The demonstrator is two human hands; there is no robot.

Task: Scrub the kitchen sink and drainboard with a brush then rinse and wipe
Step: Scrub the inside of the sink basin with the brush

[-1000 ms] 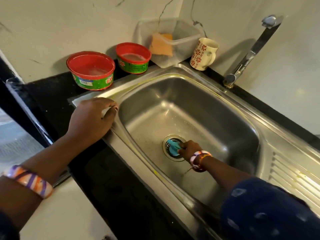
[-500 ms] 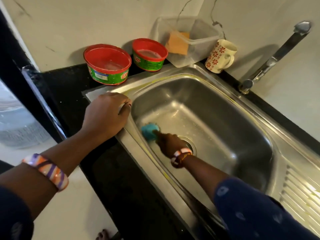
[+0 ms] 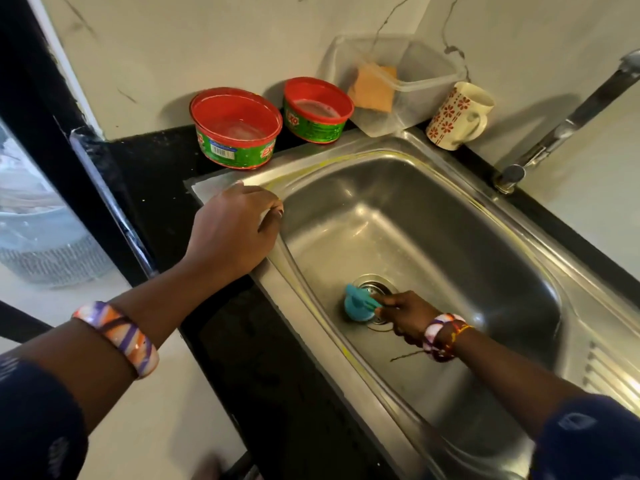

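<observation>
Below, steel sink (image 3: 433, 216); black countertop (image 3: 152, 157); pale marble wall (image 3: 194, 46) behind.

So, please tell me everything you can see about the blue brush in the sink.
The blue brush is small and rounded and looks like plastic. Its bristles are not visible. It sits on the sink floor at the left edge of the round metal drain, partly covering it. The right hand grips it from the right side; nothing else touches it.
</observation>
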